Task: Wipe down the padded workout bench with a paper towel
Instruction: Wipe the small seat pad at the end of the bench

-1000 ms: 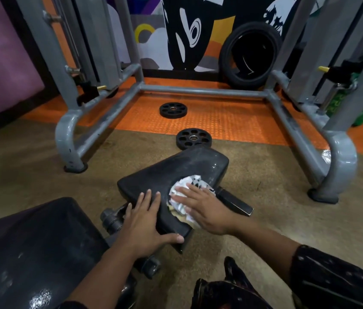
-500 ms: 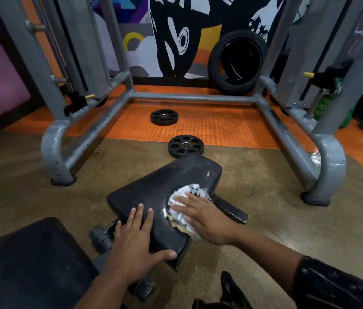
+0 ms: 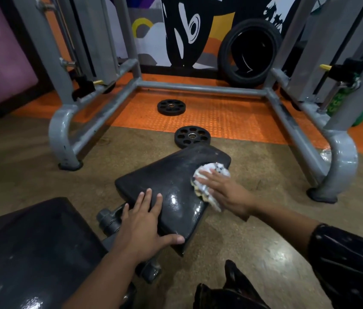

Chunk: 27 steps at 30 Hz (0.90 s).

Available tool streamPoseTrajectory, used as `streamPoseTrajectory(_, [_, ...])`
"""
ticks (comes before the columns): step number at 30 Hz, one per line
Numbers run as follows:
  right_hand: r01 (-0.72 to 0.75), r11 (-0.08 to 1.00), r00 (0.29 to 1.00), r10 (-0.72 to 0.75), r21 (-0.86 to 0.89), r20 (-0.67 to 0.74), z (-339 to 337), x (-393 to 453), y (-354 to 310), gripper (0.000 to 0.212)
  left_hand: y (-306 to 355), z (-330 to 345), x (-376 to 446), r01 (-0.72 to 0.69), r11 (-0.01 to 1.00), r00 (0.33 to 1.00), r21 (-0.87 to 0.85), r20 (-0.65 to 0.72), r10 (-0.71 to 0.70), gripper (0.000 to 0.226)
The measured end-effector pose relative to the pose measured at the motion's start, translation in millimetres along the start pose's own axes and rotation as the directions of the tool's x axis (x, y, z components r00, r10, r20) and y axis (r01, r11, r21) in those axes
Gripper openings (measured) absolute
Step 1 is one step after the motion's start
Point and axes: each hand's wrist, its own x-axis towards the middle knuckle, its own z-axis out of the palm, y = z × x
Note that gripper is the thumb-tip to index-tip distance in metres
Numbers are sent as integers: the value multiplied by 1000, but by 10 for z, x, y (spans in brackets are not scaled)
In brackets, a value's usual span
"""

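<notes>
Two glossy black vinyl pads; left hand (image 3: 141,228) flat on the wedge-shaped seat pad (image 3: 171,188), right hand (image 3: 225,192) pressing one crumpled paper towel (image 3: 209,175) open-fingered; two round perforated weight plates (image 3: 192,137) at twelve o'clock.

Both forearms are bare from wrist to well above it. The left hand (image 3: 141,228) and the right hand (image 3: 225,192) wear no gloves, rings or watch that can be made out. On the right arm a dark, black sleeve (image 3: 350,264) with a slight sheen and thin pale lines ends in a cuff edge partway up the forearm. More dark, glossy clothing (image 3: 227,291) shows at the bottom edge.
</notes>
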Motion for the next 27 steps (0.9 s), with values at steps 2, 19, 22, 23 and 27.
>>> streamPoseTrajectory(2, [-191, 982, 981, 191, 14, -34, -148, 181, 266, 49, 9, 5, 0, -3, 1000, 1000, 1, -6, 3, 126])
streamPoseTrajectory(19, [-402, 910, 915, 402, -99, -15, -277, 869, 165, 52, 2, -17, 11, 26, 999, 999, 40, -38, -25, 126])
streamPoseTrajectory(22, [-233, 949, 961, 258, -215, 97, -282, 1094, -264, 47, -7, -23, 16, 26, 999, 998, 27, -50, -24, 127])
streamPoseTrajectory(23, [-150, 960, 977, 180, -237, 111, -225, 1085, -423, 48, -10, -22, 19, 29, 999, 998, 25, -48, -28, 127])
streamPoseTrajectory(27, [105, 992, 988, -97, -64, 117, 66, 607, -526, 48, -19, -14, 24, 34, 999, 999, 6, -37, -34, 120])
